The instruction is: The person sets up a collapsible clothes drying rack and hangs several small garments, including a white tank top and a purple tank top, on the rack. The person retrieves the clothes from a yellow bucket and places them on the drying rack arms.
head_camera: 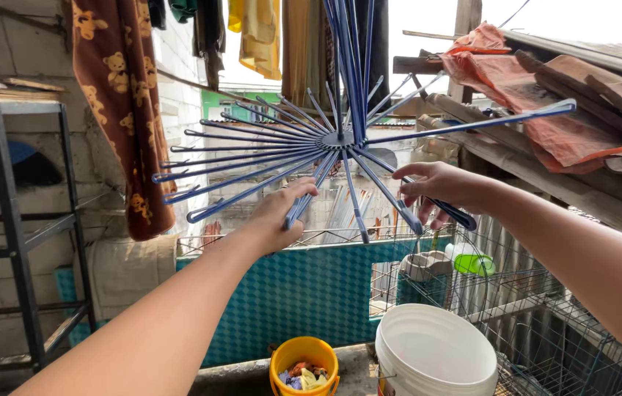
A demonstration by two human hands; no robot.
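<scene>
Overhead, at arm's reach: rack (340,139), blue, hung from above, thin arms fanned out from a round hub like wheel spokes. Most arms spread toward the left and right; several more bunched upright above the hub, apparently not yet swung down. No cloth on any arm. Judged partly opened, hanging not begun.

Left hand (282,213): raised, fingers closed round one lower arm just below the hub. Right hand (436,192): raised, pinched shut on another lower arm to the right of the hub. Hands apart, hub between them.

Behind and left of rack: brown towel (116,110) with bear print, hung from above, close to the left arm tips; touching or not, cannot tell. Further garments (260,37) along the top edge, yellow and dark ones among them.

Below, on a concrete ledge: small yellow bucket (304,364) holding coloured pegs (302,375); beside it to the right, large white bucket (436,352), nothing visible inside. Pegs all in their bucket, none on the rack.

Far left: dark metal shelf frame (10,220) against a block wall. Right: rough planks and orange sheet (538,95) stacked on a beam; wire cage (546,323) beneath, with a green-lidded container (469,260) on it. Middle ground: teal patterned panel (304,293) under the rack.
</scene>
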